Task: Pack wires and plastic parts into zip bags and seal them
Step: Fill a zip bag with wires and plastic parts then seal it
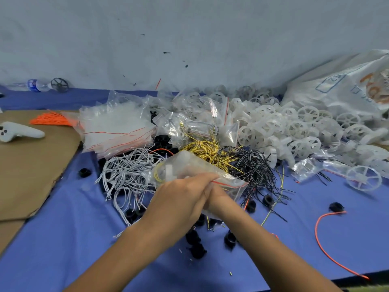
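Left hand (181, 199): forearm in from lower left, raised above the surface (63, 249), fingers curled and pinching the red-striped mouth edge of a zip bag (189, 163). Right hand (220, 200): forearm in from lower right, largely covered by the left hand, fingers closed on the same bag edge from beneath. Zip bag: held centre frame, tilted, body pointing up-left; contents are a loop of yellow wire and white plastic pieces. Behind the bag, on the surface: white wires (128, 171) at left, yellow wires (206, 148) in the middle, black wires (252, 165) at right, all tangled. Stack of empty zip bags (117, 127) farther back left. Heap of white plastic wheels (294, 127) at right, running up against a large white sack (347, 85). Black plastic parts (193, 239) scattered under the forearms. Loose orange wire (324, 239) at lower right. Cardboard sheet (31, 161) at left, bearing an orange wire bundle (50, 119) and a white controller (19, 131).
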Demonstrator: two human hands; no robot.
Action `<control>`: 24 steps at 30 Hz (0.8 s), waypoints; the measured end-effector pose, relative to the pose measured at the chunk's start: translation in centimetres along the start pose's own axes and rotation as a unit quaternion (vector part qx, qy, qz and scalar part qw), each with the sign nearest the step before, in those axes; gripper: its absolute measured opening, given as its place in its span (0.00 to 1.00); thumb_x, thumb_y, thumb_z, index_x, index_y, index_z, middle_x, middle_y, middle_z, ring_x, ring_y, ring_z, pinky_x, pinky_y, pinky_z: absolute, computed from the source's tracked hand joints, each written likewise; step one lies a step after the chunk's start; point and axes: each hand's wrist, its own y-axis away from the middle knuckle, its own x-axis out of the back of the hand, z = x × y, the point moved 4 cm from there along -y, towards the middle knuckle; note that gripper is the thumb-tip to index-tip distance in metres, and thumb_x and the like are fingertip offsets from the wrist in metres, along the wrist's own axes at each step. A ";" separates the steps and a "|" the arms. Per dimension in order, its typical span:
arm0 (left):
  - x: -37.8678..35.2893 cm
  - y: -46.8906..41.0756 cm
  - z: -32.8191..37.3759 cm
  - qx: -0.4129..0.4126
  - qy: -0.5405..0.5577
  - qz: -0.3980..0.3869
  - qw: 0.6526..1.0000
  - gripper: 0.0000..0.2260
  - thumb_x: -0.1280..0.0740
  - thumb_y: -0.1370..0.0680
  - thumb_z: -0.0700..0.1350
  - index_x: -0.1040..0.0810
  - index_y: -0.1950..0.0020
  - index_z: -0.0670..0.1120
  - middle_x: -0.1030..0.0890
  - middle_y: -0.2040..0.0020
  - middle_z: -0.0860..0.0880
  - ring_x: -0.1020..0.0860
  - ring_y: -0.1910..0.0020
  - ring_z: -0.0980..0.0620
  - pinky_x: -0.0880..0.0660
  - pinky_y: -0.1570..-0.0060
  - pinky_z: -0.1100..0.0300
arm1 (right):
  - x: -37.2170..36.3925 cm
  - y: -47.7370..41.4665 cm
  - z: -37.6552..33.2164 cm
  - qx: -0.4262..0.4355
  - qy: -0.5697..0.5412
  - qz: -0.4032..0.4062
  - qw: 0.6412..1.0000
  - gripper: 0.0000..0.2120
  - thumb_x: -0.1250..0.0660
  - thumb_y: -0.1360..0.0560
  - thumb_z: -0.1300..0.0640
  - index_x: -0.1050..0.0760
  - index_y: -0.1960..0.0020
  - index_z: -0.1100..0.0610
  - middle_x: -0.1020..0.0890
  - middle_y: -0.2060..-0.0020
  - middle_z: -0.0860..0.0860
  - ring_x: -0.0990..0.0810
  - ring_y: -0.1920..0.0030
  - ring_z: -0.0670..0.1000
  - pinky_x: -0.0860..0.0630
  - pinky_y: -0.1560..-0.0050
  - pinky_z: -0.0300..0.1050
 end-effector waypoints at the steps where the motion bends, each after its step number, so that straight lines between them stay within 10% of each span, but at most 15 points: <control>1: 0.0 0.0 -0.2 0.004 0.004 0.002 1.000 0.17 0.43 0.20 0.51 0.24 0.33 0.58 0.15 0.53 0.51 0.18 0.55 0.47 0.23 0.59 0.52 | 0.2 -0.4 -0.2 0.091 0.047 -0.020 0.995 0.17 0.42 0.19 0.69 0.27 0.32 0.61 0.19 0.49 0.48 0.24 0.36 0.50 0.32 0.53 0.25; 4: 0.7 0.2 -0.8 0.019 0.030 0.013 0.999 0.15 0.41 0.20 0.53 0.23 0.35 0.59 0.17 0.59 0.54 0.19 0.60 0.49 0.24 0.61 0.55 | 4.1 1.1 -2.6 0.278 0.184 0.027 0.942 0.17 0.46 0.17 0.60 0.32 0.29 0.59 0.27 0.32 0.57 0.30 0.31 0.56 0.31 0.45 0.35; 8: 2.4 0.5 -2.1 0.048 0.059 0.038 0.996 0.10 0.34 0.22 0.54 0.24 0.41 0.59 0.28 0.72 0.58 0.28 0.70 0.56 0.29 0.67 0.57 | 6.3 4.0 0.1 0.342 0.015 0.156 0.926 0.05 0.36 0.22 0.49 0.24 0.53 0.49 0.22 0.63 0.43 0.25 0.62 0.44 0.32 0.62 0.42; 12: 1.9 3.7 -1.7 0.077 0.060 0.017 0.995 0.14 0.32 0.28 0.57 0.31 0.45 0.61 0.27 0.63 0.59 0.28 0.65 0.61 0.34 0.67 0.67 | 8.5 5.4 5.9 0.271 -0.041 0.356 0.893 0.16 0.28 0.30 0.41 0.29 0.46 0.41 0.28 0.54 0.38 0.28 0.56 0.42 0.32 0.59 0.35; 14: 0.8 5.5 -1.3 0.070 0.020 -0.012 0.997 0.20 0.31 0.31 0.63 0.34 0.44 0.61 0.31 0.58 0.63 0.30 0.61 0.64 0.34 0.63 0.69 | 7.5 3.8 6.6 0.224 0.005 0.287 0.931 0.24 0.30 0.29 0.38 0.33 0.36 0.38 0.29 0.50 0.39 0.27 0.53 0.44 0.29 0.54 0.40; 17: -0.4 7.1 -1.9 0.033 -0.042 -0.047 0.997 0.24 0.28 0.32 0.62 0.31 0.43 0.54 0.27 0.48 0.59 0.26 0.53 0.57 0.31 0.54 0.65 | 6.7 1.9 7.4 0.206 -0.027 0.199 0.958 0.11 0.34 0.23 0.46 0.27 0.42 0.36 0.22 0.68 0.39 0.25 0.66 0.41 0.27 0.62 0.41; 24: 0.0 6.4 -3.1 -0.028 -0.060 0.007 0.998 0.04 0.35 0.21 0.47 0.21 0.51 0.50 0.22 0.52 0.54 0.24 0.55 0.51 0.27 0.54 0.60 | 7.9 1.1 6.5 0.250 -0.133 0.185 0.941 0.15 0.39 0.22 0.60 0.21 0.48 0.41 0.21 0.69 0.41 0.23 0.71 0.48 0.21 0.63 0.57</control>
